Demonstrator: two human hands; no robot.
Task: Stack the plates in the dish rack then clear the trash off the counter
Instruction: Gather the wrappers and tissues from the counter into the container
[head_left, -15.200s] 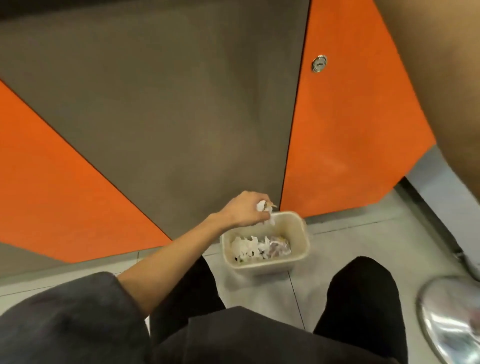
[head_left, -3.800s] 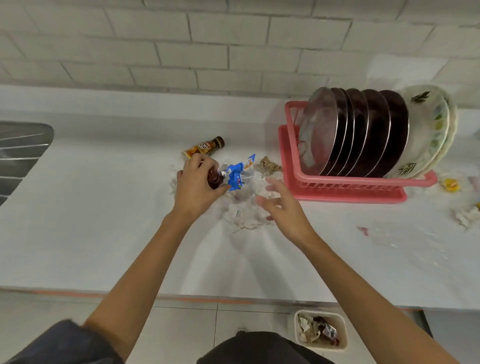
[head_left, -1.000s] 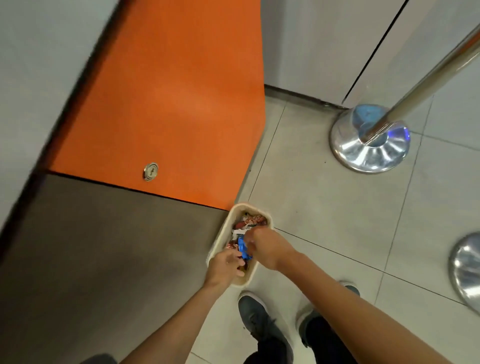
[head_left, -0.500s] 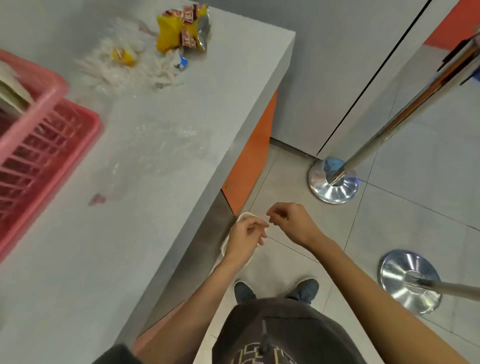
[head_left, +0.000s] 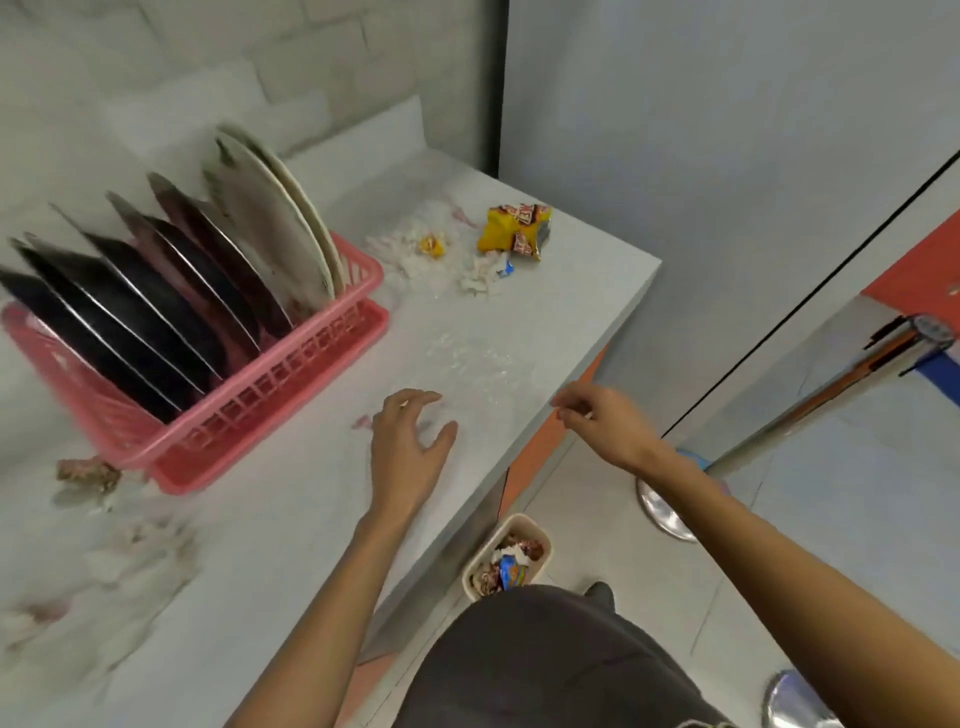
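Head view, the only one I get: the plates (head_left: 182, 270) are all standing on edge in the pink dish rack (head_left: 249, 415), so I'd call that half done. What's left is the trash. There's a yellow snack wrapper (head_left: 514, 228) and white paper scraps (head_left: 415, 249) near the far right corner of the tabletop (head_left: 291, 519), plus a brown wrapper (head_left: 85, 473) and crumpled paper (head_left: 130, 551) on the near-left side of the rack (blurry there, so can't say much more).

My left hand (head_left: 410, 441) hovers over the tabletop with fingers spread, holding nothing. The right hand (head_left: 602, 421) is out past the edge, fingers loosely curled, and I see nothing in it either.

The worry is that those scraps look light and loose. A sloppy sweep would push some over the edge, and the bin (head_left: 506, 564) sits on the floor right against the cabinet, partly hidden by my body, so they'd likely miss. Also, reaching past the rack could bump it.
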